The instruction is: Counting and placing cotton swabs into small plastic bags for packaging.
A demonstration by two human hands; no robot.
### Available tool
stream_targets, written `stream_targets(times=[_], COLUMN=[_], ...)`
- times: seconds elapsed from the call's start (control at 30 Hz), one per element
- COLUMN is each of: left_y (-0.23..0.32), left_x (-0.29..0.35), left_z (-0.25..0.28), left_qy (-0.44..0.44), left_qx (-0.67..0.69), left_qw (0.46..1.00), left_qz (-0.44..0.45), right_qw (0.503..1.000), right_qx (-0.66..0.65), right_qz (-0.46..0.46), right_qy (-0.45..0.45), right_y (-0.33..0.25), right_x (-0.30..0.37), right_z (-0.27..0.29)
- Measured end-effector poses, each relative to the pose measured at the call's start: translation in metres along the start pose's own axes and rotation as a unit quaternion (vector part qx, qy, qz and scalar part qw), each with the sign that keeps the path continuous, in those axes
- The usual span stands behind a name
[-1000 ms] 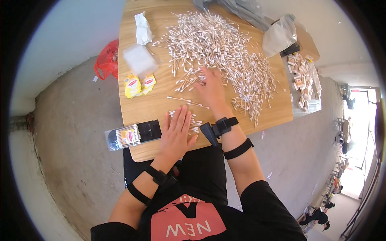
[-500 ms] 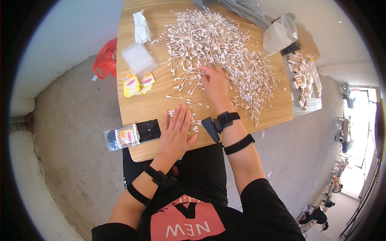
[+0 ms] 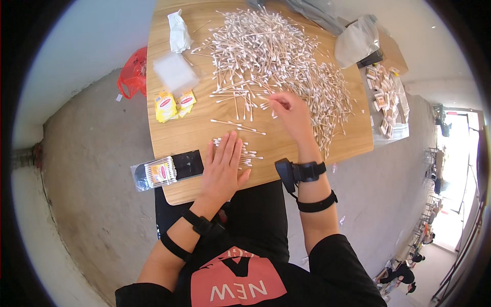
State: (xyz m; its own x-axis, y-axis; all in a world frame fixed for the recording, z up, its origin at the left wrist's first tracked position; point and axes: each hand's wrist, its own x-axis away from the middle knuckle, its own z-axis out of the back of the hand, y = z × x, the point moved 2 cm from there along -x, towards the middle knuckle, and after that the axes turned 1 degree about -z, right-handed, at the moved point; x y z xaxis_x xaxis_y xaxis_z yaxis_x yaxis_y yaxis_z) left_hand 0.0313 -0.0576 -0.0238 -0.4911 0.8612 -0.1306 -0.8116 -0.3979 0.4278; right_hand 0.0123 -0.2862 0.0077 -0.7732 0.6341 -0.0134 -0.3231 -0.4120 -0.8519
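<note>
The left hand (image 3: 222, 166) is placed palm down, fingers extended and close together, over a small group of cotton swabs (image 3: 249, 156), whose tips protrude at both sides of the fingers. The right hand (image 3: 293, 116) is positioned at the near edge of the main swab pile (image 3: 266, 46), with thumb and forefinger brought narrowly together. Swab ends are seen at these fingertips; whether any are gripped cannot be told. A few loose swabs (image 3: 239, 126) are laid roughly crosswise between the small group and the pile.

The pile is spread over the far and right portions of the wooden bench (image 3: 179, 138). Along the left edge, a white packet (image 3: 178, 33), clear plastic film (image 3: 175, 72) and yellow printed cards (image 3: 165, 107) are arranged from far to near. At the near left corner, a clear-wrapped swab pack (image 3: 161, 171) is set beside a black flat piece (image 3: 189, 163), its outer end projected past the bench edge.
</note>
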Motion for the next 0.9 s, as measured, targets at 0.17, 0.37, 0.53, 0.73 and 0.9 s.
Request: stream_targets(times=[0.17, 0.37, 0.53, 0.73, 0.9], left_y=[0.002, 0.001, 0.002, 0.003, 0.0], left_x=[-0.001, -0.001, 0.0, -0.002, 0.0], left_z=[0.0, 0.001, 0.003, -0.001, 0.001], left_qy=[0.001, 0.002, -0.012, -0.003, 0.004], left_qx=[0.012, 0.004, 0.003, 0.011, 0.003], left_qw=[1.0, 1.0, 1.0, 1.0, 1.0], left_qz=[0.0, -0.007, 0.0, 0.0, -0.001], right_qw=[0.993, 0.97, 0.994, 0.997, 0.989], right_qx=[-0.011, 0.139, 0.087, 0.06, -0.109], right_qz=[-0.034, 0.106, 0.007, -0.016, -0.077], right_qy=[0.11, 0.168, 0.063, 0.052, 0.059], right_y=[0.024, 0.02, -0.009, 0.017, 0.024], right_x=[0.011, 0.021, 0.015, 0.003, 0.015], right_z=[0.034, 0.005, -0.057, -0.045, -0.01])
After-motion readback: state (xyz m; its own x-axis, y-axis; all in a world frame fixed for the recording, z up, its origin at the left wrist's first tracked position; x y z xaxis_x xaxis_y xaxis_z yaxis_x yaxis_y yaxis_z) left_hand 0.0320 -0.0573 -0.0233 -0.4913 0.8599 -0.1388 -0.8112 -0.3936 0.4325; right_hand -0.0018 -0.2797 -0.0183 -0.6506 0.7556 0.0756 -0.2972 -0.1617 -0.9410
